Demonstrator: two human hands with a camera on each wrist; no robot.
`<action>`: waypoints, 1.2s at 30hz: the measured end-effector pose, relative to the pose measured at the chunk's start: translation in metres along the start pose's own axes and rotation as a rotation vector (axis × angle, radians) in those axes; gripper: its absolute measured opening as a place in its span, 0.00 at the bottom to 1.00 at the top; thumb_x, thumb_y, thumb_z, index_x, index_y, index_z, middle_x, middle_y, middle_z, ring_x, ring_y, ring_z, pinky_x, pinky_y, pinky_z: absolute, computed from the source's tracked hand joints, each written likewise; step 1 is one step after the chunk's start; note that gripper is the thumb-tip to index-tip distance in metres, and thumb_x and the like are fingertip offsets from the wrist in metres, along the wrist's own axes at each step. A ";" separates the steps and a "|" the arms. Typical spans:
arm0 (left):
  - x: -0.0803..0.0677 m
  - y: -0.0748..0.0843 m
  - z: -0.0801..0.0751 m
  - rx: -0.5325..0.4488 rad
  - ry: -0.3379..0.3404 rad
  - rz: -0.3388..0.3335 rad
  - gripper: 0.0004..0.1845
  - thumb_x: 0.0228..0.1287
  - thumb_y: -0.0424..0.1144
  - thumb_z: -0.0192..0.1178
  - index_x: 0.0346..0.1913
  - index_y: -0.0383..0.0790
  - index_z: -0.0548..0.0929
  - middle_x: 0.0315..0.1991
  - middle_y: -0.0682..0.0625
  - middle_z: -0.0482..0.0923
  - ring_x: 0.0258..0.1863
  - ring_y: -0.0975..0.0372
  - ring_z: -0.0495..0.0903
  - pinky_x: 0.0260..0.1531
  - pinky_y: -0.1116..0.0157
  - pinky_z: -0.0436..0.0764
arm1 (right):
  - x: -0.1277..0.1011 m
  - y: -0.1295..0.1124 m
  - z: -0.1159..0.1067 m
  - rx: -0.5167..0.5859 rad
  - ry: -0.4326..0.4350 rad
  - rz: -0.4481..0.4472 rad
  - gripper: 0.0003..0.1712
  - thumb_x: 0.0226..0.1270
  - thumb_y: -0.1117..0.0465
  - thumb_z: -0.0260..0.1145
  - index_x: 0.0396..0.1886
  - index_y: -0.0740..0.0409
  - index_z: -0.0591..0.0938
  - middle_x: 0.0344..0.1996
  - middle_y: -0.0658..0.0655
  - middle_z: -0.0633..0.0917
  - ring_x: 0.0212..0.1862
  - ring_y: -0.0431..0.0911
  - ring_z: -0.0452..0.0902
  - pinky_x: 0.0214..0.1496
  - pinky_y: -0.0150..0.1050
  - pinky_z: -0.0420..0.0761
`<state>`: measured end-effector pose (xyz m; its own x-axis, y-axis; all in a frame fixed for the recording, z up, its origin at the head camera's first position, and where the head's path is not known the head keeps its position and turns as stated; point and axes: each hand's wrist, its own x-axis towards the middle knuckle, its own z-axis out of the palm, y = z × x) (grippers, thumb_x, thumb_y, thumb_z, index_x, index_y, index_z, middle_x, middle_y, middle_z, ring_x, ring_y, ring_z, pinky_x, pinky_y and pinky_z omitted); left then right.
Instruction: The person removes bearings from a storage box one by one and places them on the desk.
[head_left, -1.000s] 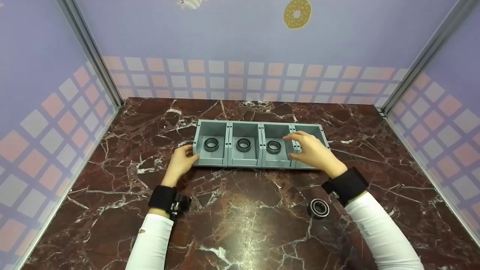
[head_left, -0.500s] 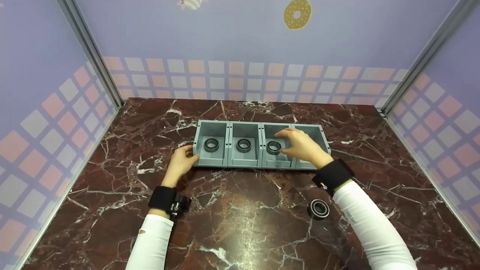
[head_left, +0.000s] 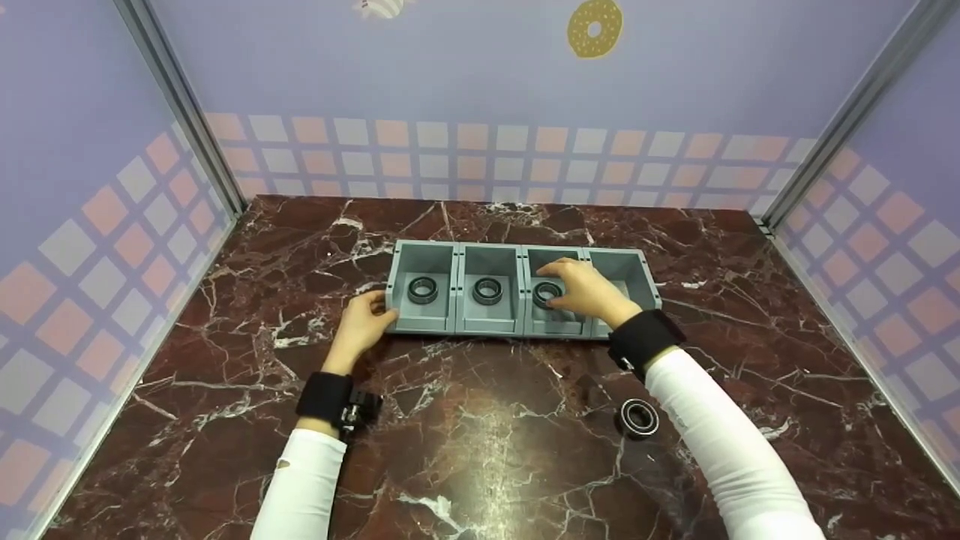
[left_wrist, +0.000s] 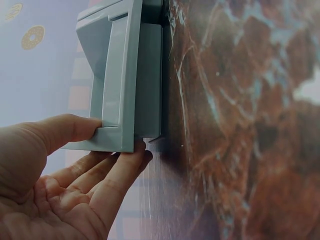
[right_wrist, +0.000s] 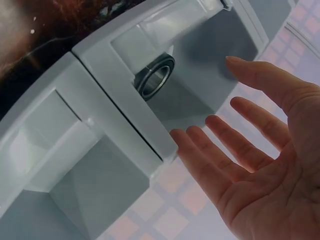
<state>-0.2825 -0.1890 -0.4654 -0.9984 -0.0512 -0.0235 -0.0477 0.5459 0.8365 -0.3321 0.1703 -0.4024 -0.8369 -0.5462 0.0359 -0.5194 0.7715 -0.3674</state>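
Note:
A row of joined grey-blue storage bins sits on the marble-patterned table. My left hand holds its left end; in the left wrist view the thumb lies on the front edge of the end bin, with the fingers against its outer side. My right hand hovers over the third bin, thumb and fingers spread apart with nothing between them. Below its fingertips lies a black ball bearing, also in the right wrist view, as the bearing. The first bearing and second bearing lie in the two left bins.
Another ball bearing lies on the table in front of the bins, close to my right forearm. The rightmost bin is partly covered by my right hand. Patterned wall panels enclose the back and sides.
My right hand has moved left, from over the divider between the third and fourth bins to over the bearing in the third bin. My left hand and the bins have stayed in place.

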 end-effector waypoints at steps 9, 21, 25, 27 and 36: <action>-0.001 0.000 -0.001 0.005 -0.008 -0.010 0.28 0.73 0.31 0.55 0.71 0.19 0.67 0.67 0.23 0.72 0.68 0.37 0.75 0.69 0.47 0.77 | 0.013 0.004 0.011 -0.009 -0.045 0.007 0.30 0.63 0.68 0.71 0.65 0.71 0.78 0.63 0.71 0.81 0.67 0.65 0.76 0.72 0.58 0.75; 0.000 0.001 -0.001 0.012 -0.011 -0.004 0.28 0.73 0.32 0.55 0.71 0.20 0.68 0.67 0.24 0.73 0.68 0.37 0.75 0.69 0.47 0.78 | 0.024 0.012 0.018 -0.053 -0.060 0.007 0.30 0.61 0.69 0.72 0.63 0.72 0.79 0.61 0.72 0.82 0.66 0.66 0.77 0.72 0.57 0.76; 0.000 0.000 0.000 0.004 -0.002 0.000 0.27 0.72 0.31 0.56 0.70 0.20 0.70 0.66 0.24 0.74 0.67 0.38 0.76 0.68 0.47 0.78 | 0.028 0.013 0.021 -0.074 -0.084 0.044 0.32 0.59 0.67 0.71 0.65 0.71 0.77 0.61 0.73 0.81 0.67 0.66 0.76 0.72 0.58 0.76; 0.000 0.000 -0.001 0.002 0.001 0.001 0.27 0.72 0.31 0.56 0.69 0.20 0.70 0.66 0.24 0.74 0.67 0.38 0.77 0.68 0.48 0.78 | 0.030 0.013 0.022 -0.091 -0.093 0.049 0.33 0.58 0.67 0.71 0.65 0.72 0.77 0.61 0.73 0.82 0.66 0.67 0.76 0.71 0.59 0.76; 0.000 0.000 -0.001 0.002 -0.011 -0.010 0.28 0.73 0.32 0.55 0.71 0.20 0.67 0.67 0.24 0.72 0.68 0.38 0.75 0.69 0.47 0.78 | 0.037 0.010 0.024 -0.126 -0.130 0.081 0.32 0.54 0.69 0.70 0.62 0.71 0.78 0.58 0.73 0.83 0.63 0.67 0.78 0.66 0.60 0.79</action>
<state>-0.2825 -0.1896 -0.4651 -0.9981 -0.0475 -0.0380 -0.0578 0.5475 0.8348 -0.3640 0.1502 -0.4274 -0.8518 -0.5117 -0.1120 -0.4755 0.8451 -0.2443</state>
